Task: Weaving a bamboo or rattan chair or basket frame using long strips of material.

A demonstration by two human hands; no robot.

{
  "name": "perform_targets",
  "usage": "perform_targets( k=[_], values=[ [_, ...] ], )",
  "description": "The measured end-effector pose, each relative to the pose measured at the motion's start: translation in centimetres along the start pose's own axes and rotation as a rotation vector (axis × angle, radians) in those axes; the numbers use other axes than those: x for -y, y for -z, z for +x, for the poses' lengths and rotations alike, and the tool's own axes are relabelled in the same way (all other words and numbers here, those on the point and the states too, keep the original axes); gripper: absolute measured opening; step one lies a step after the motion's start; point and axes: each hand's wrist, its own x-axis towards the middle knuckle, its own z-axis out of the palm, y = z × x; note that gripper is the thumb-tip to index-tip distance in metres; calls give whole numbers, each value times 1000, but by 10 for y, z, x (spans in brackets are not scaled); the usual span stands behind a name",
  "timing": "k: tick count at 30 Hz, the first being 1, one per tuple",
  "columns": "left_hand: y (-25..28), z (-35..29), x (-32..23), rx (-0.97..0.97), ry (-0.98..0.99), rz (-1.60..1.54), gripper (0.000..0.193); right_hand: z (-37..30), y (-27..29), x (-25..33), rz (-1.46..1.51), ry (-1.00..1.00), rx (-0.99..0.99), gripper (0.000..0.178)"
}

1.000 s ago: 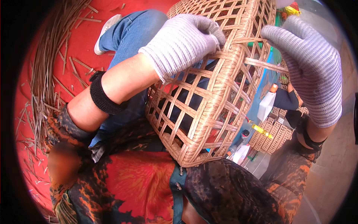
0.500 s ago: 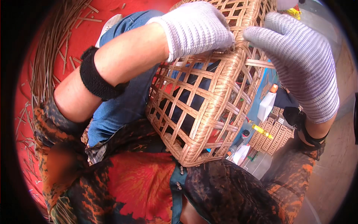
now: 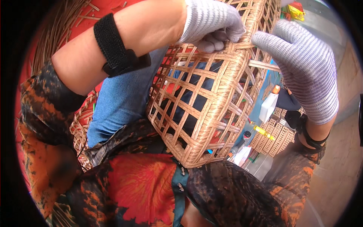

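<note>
A woven wicker basket (image 3: 211, 94) of tan cane strips leans against my lap, tilted, its bound edge rising away from me. My left hand (image 3: 217, 28), in a grey-white knit glove, has its fingers curled closed at the upper part of that edge; what they pinch is hidden. Just across the edge, my right hand (image 3: 306, 64), gloved the same way, has its fingers stretched out and the thumb side close to the binding. A flat cane strip (image 3: 263, 65) sticks out from the edge and passes behind the right hand.
Loose cane strips (image 3: 55, 30) lie on the red floor covering (image 3: 81, 28) at left. Beyond the basket at right are a white bottle with an orange cap (image 3: 269, 106), a yellow tool (image 3: 264, 132) and a tan lattice piece (image 3: 272, 142). My jeans-clad leg (image 3: 117, 102) is beside the basket.
My left hand has turned and its forearm has risen, so the curled fingers now show at the edge. The right hand has shifted slightly downward; the basket stays almost still.
</note>
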Motion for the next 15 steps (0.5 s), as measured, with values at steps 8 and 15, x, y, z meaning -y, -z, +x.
perform_targets(
  k=[8,15],
  values=[
    [1,39,47,196,-126,-393,14,-3,4,4,115,-14,-56,25],
    [-5,33,37,116,-142,-453,12,-4,11,5,301,-97,-53,23]
  ],
)
